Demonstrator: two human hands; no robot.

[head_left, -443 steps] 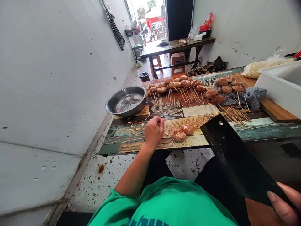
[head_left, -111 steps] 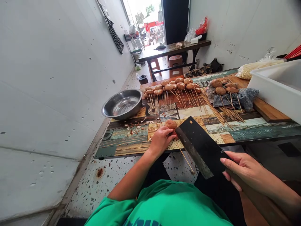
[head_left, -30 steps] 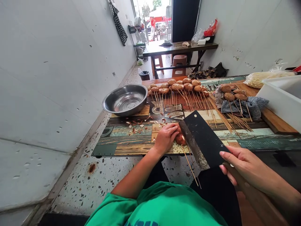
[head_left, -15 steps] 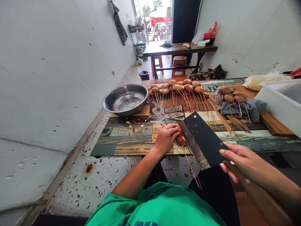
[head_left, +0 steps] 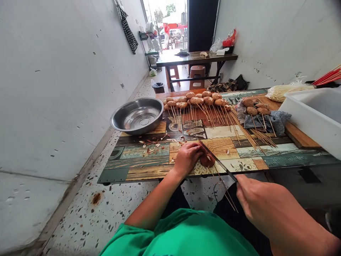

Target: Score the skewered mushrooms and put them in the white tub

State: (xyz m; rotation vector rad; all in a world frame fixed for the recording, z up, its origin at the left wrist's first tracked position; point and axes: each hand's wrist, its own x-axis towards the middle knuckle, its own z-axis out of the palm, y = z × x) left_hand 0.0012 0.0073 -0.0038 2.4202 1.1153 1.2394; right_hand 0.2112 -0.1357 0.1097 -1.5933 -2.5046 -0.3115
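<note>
My left hand (head_left: pixel 188 156) is closed on a skewered brown mushroom (head_left: pixel 207 160) at the table's near edge, its fingers over the far part. Two thin sticks run from the mushroom over the edge toward my lap. My right hand (head_left: pixel 255 199) is wrapped around a cleaver (head_left: pixel 218 162), whose handle is hidden in the grip. The blade is seen nearly edge-on, its tip end at the mushroom beside my left fingertips. Whether the edge is in the mushroom, I cannot tell. Brown and white slivers (head_left: pixel 151 146) lie scattered left of my left hand.
A steel basin (head_left: pixel 137 115) stands at the left. Rows of skewered mushrooms (head_left: pixel 197 100) line the table's far side, sticks pointing toward me. More skewers rest on a grey cloth (head_left: pixel 277 119) beside a white bin (head_left: pixel 314 106) and a wooden board (head_left: pixel 301 137) at right.
The cleaver has turned from showing its broad face to nearly edge-on, over the mushroom. My right hand has rolled over with it. My left hand keeps its hold, and the view has shifted slightly.
</note>
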